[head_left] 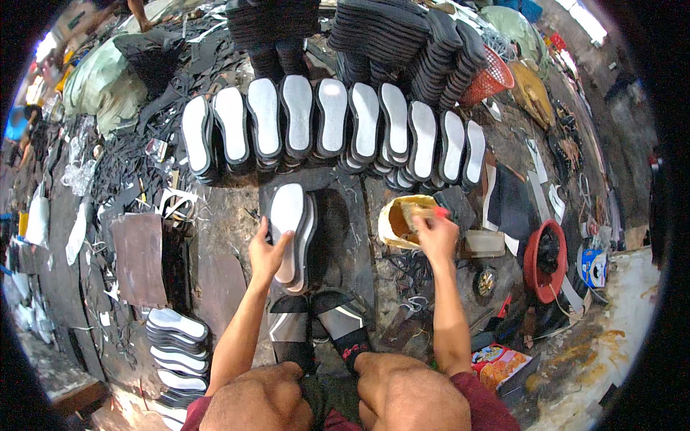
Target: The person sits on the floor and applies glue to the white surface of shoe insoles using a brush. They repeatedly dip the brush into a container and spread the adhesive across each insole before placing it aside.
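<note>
My left hand [269,251] grips the edge of a small stack of shoe soles, its thumb on the white top sole [288,205] and its fingers along the left side. The soles lie on a dark board before my feet. My right hand [437,235] is closed around a brush [422,213] with a red part on its handle, blurred by motion. The brush is over the mouth of a pale yellow pot [392,228], whose inside is stained brown. Beyond my hands, several stacks of white-topped soles [297,111] stand in a curved row.
Tall piles of black soles [377,32] stand at the back beside a red basket [491,77]. More soles [177,325] are stacked at the lower left. To the right are a red basin [533,266] and a small tin [486,280]. Black scraps [158,144] litter the left floor.
</note>
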### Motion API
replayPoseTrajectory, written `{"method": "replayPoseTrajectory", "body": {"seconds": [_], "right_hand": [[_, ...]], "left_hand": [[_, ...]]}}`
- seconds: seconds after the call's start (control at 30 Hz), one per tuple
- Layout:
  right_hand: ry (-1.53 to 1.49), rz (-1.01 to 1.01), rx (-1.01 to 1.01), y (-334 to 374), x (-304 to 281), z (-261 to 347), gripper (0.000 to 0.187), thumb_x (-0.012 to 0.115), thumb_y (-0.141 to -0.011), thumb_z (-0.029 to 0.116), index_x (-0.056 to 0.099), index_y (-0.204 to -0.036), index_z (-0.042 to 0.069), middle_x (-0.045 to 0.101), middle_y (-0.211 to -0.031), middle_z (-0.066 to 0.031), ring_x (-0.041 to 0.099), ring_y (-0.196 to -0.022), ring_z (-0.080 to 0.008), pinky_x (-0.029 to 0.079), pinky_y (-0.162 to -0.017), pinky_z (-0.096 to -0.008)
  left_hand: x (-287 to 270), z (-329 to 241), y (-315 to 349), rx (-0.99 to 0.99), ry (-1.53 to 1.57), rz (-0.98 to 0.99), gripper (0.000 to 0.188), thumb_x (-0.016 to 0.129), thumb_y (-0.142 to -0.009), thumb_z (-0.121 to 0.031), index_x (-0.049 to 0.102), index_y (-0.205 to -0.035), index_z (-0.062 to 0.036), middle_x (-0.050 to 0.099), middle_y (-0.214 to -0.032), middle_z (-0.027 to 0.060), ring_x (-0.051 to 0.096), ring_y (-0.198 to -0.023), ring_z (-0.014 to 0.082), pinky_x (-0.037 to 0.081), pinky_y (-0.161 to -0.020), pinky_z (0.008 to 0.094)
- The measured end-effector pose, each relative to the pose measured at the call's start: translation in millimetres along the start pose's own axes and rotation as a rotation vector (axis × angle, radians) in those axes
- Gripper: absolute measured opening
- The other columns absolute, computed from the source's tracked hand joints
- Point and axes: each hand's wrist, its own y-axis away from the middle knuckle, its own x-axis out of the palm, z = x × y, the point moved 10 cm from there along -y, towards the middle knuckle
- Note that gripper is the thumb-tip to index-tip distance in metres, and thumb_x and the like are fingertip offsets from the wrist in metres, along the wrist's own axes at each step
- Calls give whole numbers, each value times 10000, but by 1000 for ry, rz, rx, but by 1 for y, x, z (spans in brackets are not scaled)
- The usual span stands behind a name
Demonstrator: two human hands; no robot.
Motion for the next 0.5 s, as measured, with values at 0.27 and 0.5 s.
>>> {"method": "replayPoseTrajectory", "body": {"seconds": [0.27,0.5], "right_hand": [[9,-122,67,95,-79,-32,194,770,-822,160,718,-940,15,727,-884,-177,707,-816,-359,545,-740,-425],[443,-104,-62,65,-126,-44,235,739,-833,247,707,-938,40,687,-821,-151,660,-807,-364,530,-721,-467]], "left_hand": [[1,-47,32,-619,1257,330,556,653,-783,-136,528,-1291,51,665,-1128,178,690,-924,294,585,-850,398],[9,-108,40,-573,1835,638,792,576,-929,-511,393,-1452,54,470,-1426,311,537,-1265,424,451,-1091,469]]}}
